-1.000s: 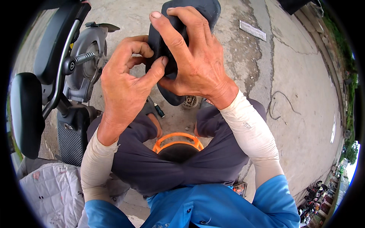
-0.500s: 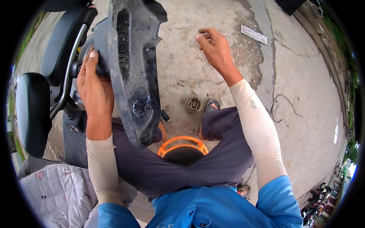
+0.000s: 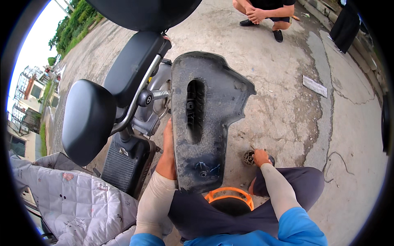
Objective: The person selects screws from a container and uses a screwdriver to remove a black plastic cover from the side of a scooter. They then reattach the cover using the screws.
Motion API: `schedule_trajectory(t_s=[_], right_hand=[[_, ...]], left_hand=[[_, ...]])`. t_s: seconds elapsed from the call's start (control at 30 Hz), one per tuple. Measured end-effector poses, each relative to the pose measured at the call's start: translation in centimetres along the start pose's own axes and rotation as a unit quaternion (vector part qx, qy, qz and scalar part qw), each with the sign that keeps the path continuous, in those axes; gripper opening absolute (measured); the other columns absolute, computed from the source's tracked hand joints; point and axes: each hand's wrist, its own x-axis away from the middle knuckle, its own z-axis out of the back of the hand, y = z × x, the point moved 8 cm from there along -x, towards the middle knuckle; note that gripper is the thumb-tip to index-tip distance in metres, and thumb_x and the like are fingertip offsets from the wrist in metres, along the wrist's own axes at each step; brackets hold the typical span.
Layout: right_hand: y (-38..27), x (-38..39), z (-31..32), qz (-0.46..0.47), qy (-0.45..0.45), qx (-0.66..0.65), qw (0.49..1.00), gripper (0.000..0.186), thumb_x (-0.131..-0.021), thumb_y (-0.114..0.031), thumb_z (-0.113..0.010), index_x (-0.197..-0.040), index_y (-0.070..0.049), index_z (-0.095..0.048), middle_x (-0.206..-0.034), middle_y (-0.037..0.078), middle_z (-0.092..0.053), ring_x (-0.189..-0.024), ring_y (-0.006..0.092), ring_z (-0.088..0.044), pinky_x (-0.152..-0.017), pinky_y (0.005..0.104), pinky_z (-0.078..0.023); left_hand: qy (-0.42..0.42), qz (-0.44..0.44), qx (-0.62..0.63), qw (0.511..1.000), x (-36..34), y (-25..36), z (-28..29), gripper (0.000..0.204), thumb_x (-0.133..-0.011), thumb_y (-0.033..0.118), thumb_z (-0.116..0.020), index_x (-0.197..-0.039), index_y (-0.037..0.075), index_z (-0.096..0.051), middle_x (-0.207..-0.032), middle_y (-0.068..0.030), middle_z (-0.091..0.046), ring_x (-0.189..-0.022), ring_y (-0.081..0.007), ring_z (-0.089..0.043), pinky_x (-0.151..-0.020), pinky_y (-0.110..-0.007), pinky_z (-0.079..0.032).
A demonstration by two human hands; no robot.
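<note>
A large black plastic scooter cover (image 3: pixel 211 143), dusty and scuffed, stands upright in front of me. It has a long slot and a small hole near its lower end. My left hand (image 3: pixel 167 141) grips its left edge, with most of the fingers hidden behind it. On the ground, a small round container (image 3: pixel 248 158) of metal bits, perhaps screws, sits by my foot. My right hand (image 3: pixel 261 157) reaches down to its rim with the fingers closed; what they pinch, if anything, is too small to make out.
An electric scooter with a black padded seat (image 3: pixel 131 67), backrest (image 3: pixel 88 121) and spring (image 3: pixel 160 95) stands at left. A quilted cloth (image 3: pixel 82 205) lies below it. An orange-rimmed stool (image 3: pixel 230 190) is between my legs. Another person's hands (image 3: pixel 256 15) show at the top, where someone squats.
The view has swung left and up, bringing in more of the scooter and a squatting person. My right hand has come down to the small container. The cover stays in my left hand.
</note>
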Motion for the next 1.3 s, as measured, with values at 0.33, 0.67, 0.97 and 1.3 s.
schedule_trajectory(t_s=[0.33, 0.67, 0.97, 1.3], right_hand=[[0.7, -2.2, -0.9, -0.044, 0.02, 0.029, 0.998, 0.015, -0.085, -0.007, -0.064, -0.094, -0.002, -0.074, -0.097, 0.024, -0.073, -0.093, 0.0406, -0.072, -0.078, 0.0472, -0.06], [-2.7, -2.3, 20.2, 0.014, 0.263, -0.422, 0.868, 0.017, -0.09, -0.014, -0.069, -0.087, 0.003, -0.067, -0.081, 0.017, -0.072, -0.072, 0.0264, -0.07, -0.063, 0.0388, -0.055], [-12.3, 17.6, 40.8, 0.243, 0.34, -0.559, 0.716, 0.011, -0.093, -0.014, -0.073, -0.096, -0.003, -0.071, -0.084, 0.002, -0.069, -0.072, 0.0102, -0.061, -0.063, 0.0247, -0.048], [-22.1, 18.8, 39.4, 0.383, 0.528, -0.191, 0.733, 0.011, -0.073, -0.011, -0.075, -0.082, -0.013, -0.071, -0.082, -0.004, -0.061, -0.091, 0.0173, -0.056, -0.083, 0.0369, -0.041]], left_hand=[[-0.046, 0.026, 0.031, 0.998, -2.5, -1.2, 3.3, 0.045, -0.107, 0.031, -0.039, -0.131, -0.001, -0.058, -0.114, -0.0137, -0.068, -0.094, -0.0222, -0.07, -0.082, -0.033, -0.06], [-0.01, 0.014, 0.002, 1.0, -1.7, 0.6, 0.4, 0.043, -0.105, 0.027, -0.04, -0.129, -0.003, -0.061, -0.113, -0.0174, -0.069, -0.096, -0.0263, -0.071, -0.083, -0.038, -0.06], [-0.053, 0.048, -0.01, 0.997, -1.0, -1.3, -4.0, 0.044, -0.108, 0.031, -0.043, -0.131, -0.002, -0.059, -0.119, -0.0182, -0.068, -0.098, -0.0284, -0.071, -0.085, -0.041, -0.062], [-0.056, 0.049, -0.039, 0.996, -1.1, -2.1, -5.0, 0.044, -0.106, 0.03, -0.041, -0.133, 0.0, -0.058, -0.122, -0.0171, -0.067, -0.107, -0.0271, -0.068, -0.096, -0.04, -0.057]])
